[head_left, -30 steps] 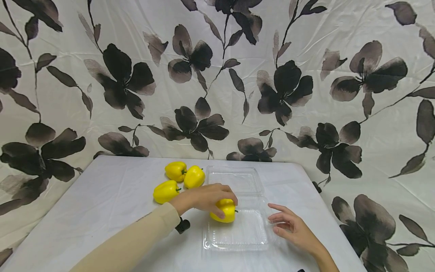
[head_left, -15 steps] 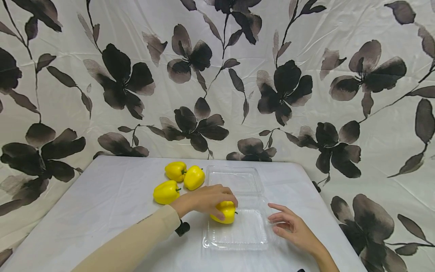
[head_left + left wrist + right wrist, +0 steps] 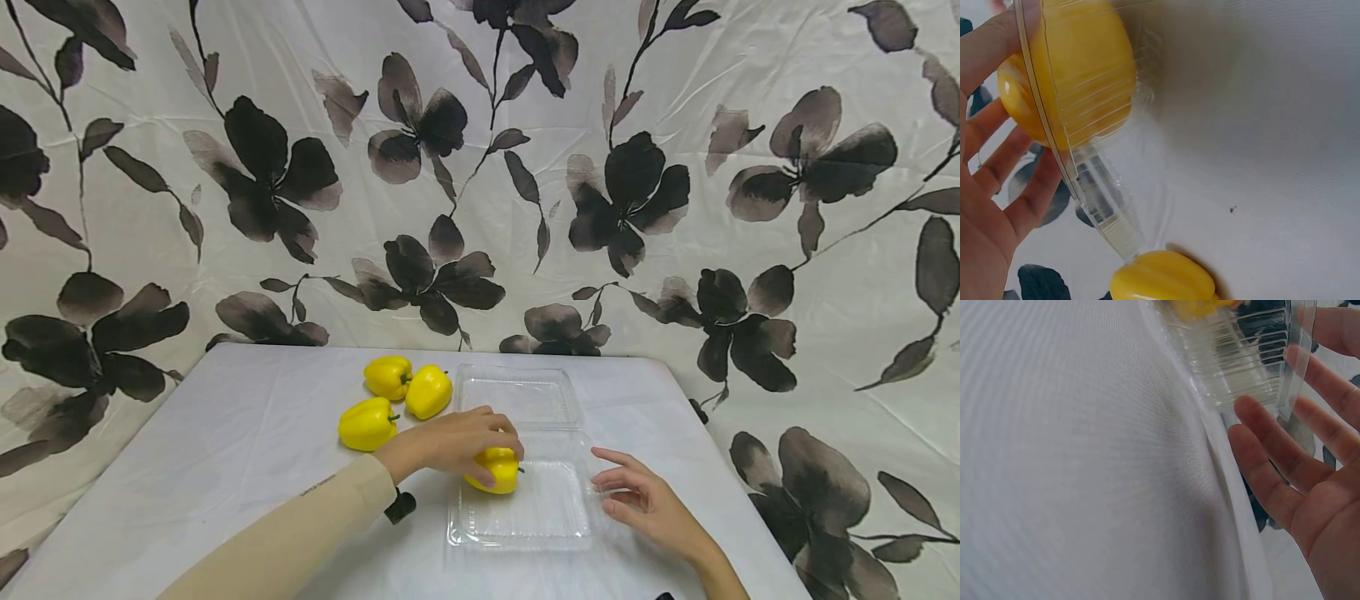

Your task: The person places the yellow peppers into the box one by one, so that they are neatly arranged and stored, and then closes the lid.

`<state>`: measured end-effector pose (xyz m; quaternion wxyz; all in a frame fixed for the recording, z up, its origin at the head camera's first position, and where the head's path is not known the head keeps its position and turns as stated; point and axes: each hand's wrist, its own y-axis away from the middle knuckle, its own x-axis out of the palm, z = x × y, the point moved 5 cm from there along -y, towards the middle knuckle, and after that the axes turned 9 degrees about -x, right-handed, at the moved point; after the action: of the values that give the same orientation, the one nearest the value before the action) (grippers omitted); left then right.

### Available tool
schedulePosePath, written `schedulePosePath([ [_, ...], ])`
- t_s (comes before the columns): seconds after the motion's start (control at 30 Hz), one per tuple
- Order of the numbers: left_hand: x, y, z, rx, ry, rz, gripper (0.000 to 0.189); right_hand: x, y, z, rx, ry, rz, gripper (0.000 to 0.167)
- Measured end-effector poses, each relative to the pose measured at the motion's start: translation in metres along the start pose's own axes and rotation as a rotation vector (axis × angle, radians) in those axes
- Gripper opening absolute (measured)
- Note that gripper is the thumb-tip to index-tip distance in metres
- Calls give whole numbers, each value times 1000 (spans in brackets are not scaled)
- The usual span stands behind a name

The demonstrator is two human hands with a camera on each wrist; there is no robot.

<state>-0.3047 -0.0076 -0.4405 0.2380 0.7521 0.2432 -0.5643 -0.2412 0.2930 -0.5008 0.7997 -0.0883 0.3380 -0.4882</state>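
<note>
Yellow bell pepper (image 3: 501,477): glossy, whole, lying on side, short dark green stem toward right; left hand (image 3: 459,440) holds it from above, thumb on near side, top partly hidden. Sits in far left part of container's near tray (image 3: 546,504). Container: clear plastic, ribbed walls, flat on table, opened out; shallow lid (image 3: 517,397) lies back beyond tray. Right hand (image 3: 651,505), fingers spread, fingertips at tray's right rim.
</note>
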Motion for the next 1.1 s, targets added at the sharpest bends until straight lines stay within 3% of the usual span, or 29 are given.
schedulePosePath([
  [0.57,1,5,-5,24,-34,-28,46,3,2,0,16,16,-5,26],
  [1.1,1,8,-1,-24,29,-29,51,4,2,2,7,15,-4,26],
])
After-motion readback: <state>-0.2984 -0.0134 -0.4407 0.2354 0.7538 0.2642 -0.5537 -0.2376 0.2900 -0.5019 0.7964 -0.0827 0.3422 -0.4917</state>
